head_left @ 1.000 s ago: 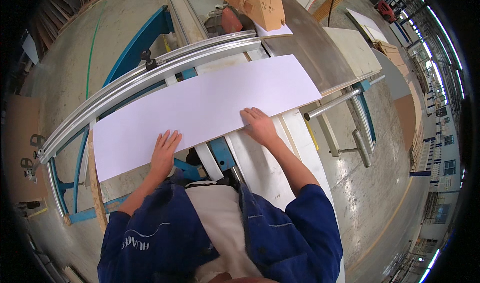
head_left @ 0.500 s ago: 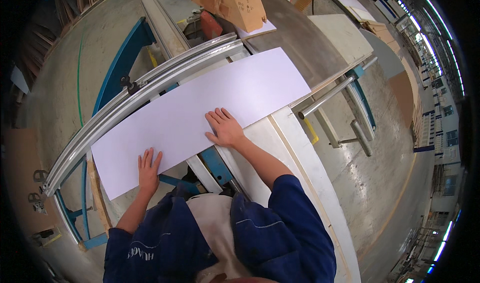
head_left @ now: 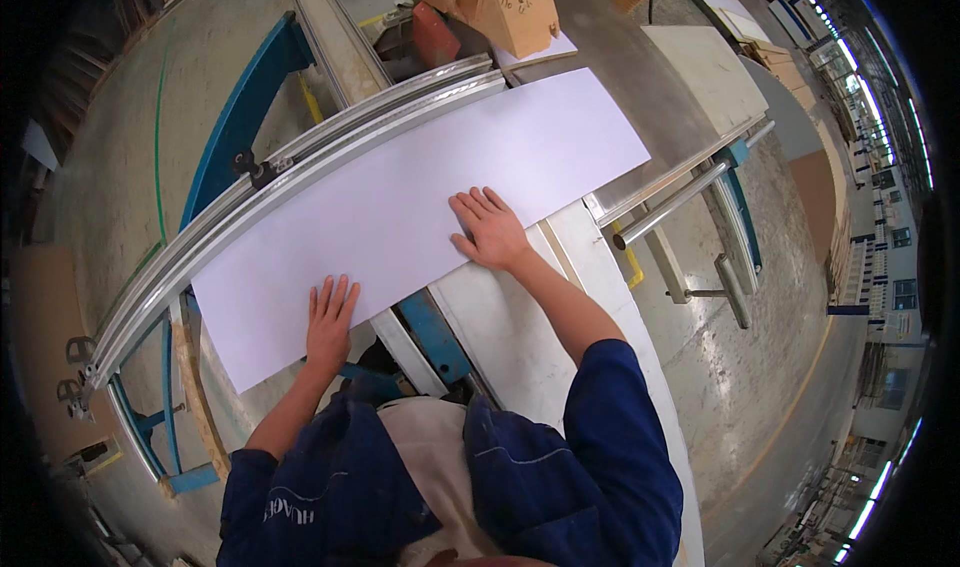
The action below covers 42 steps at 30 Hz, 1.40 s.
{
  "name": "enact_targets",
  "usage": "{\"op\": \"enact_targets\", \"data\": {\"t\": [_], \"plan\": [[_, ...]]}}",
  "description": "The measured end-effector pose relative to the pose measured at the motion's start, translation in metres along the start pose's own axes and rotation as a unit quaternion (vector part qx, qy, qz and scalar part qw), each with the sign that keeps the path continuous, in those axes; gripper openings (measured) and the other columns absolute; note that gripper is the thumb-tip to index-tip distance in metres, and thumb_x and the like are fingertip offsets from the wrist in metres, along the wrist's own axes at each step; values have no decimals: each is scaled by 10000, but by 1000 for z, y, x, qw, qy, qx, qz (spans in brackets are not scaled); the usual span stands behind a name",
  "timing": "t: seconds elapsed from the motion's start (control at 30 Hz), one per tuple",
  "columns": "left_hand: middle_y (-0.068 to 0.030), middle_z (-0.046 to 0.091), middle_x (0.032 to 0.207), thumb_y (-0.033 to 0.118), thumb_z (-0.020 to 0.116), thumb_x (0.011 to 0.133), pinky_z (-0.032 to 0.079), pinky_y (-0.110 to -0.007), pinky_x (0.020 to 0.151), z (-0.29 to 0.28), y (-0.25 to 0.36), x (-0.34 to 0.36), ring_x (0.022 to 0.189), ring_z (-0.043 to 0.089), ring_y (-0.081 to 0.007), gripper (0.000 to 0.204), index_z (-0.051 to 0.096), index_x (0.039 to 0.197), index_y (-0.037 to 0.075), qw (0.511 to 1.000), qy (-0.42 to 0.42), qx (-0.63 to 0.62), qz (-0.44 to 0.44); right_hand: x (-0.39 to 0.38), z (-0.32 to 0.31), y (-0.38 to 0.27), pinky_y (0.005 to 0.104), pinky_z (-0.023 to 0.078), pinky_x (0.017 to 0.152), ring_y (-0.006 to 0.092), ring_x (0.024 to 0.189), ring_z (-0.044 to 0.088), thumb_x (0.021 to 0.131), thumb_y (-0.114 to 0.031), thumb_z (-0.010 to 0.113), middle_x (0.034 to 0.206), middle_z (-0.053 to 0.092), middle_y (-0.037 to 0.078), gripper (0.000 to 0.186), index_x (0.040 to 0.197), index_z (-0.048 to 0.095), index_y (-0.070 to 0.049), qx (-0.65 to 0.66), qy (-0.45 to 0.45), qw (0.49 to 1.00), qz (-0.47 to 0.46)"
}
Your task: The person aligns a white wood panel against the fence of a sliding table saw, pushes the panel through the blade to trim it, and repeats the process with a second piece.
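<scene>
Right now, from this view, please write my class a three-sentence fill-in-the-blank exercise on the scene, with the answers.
1. The left hand and right hand rest on a long panel coloured ____.
2. Of the two hands, the ____ one is nearer the cardboard box.
3. The person's right sleeve is dark ____.

Missing words: white; right; blue.

Left hand (head_left: 328, 329) palm down, flat, fingers slightly spread, pointing forward; left forearm (head_left: 290, 410) angled forward and inward. Right hand (head_left: 493, 235) well apart, farther forward, palm down, fingers pointing forward-left, thumb (head_left: 463, 244) out to the side; right forearm (head_left: 565, 302) slanting inward, elbow out right.
</scene>
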State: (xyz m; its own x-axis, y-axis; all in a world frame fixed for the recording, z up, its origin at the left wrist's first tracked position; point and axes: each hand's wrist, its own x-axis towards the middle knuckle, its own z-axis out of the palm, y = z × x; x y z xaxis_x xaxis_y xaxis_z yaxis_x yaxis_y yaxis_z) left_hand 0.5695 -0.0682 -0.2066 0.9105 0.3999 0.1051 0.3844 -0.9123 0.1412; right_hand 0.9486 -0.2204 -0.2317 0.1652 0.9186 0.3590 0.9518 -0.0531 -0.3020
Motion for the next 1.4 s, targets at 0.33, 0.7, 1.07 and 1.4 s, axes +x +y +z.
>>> {"op": "enact_targets", "data": {"t": [0.33,0.7,1.07,1.4], "plan": [[-130,401,1671,-120,582,864,222,-611,1295,5,5,14,1584,306,-362,756,495,1576,118,1000,-22,7,-7,17,-4,21,529,392,1222,433,1315,569,877,-372,692,1392,625,215,676,1401,579,41,20,8,996,-82],[-208,690,1251,280,761,989,528,-407,1008,25,89,-22,1173,674,-337,493,609,1328,-43,814,-111,-412,-393,18,11,41,502,462,1178,416,1253,624,822,-317,701,1328,663,231,636,1330,623,56,46,42,994,-89],[-286,667,1304,477,698,1015,471,-452,1062,116,104,20,1212,641,-391,687,562,1327,-120,779,99,-353,-509,36,28,56,472,470,1170,394,1249,629,824,-325,711,1314,668,205,607,1297,634,48,72,46,991,-98],[-247,740,1167,380,678,1048,520,-467,965,111,98,40,1050,708,-387,527,630,1249,-104,813,90,-311,-484,49,46,74,460,473,1160,392,1235,629,819,-321,713,1289,673,199,563,1243,642,43,96,56,989,-102]]}}
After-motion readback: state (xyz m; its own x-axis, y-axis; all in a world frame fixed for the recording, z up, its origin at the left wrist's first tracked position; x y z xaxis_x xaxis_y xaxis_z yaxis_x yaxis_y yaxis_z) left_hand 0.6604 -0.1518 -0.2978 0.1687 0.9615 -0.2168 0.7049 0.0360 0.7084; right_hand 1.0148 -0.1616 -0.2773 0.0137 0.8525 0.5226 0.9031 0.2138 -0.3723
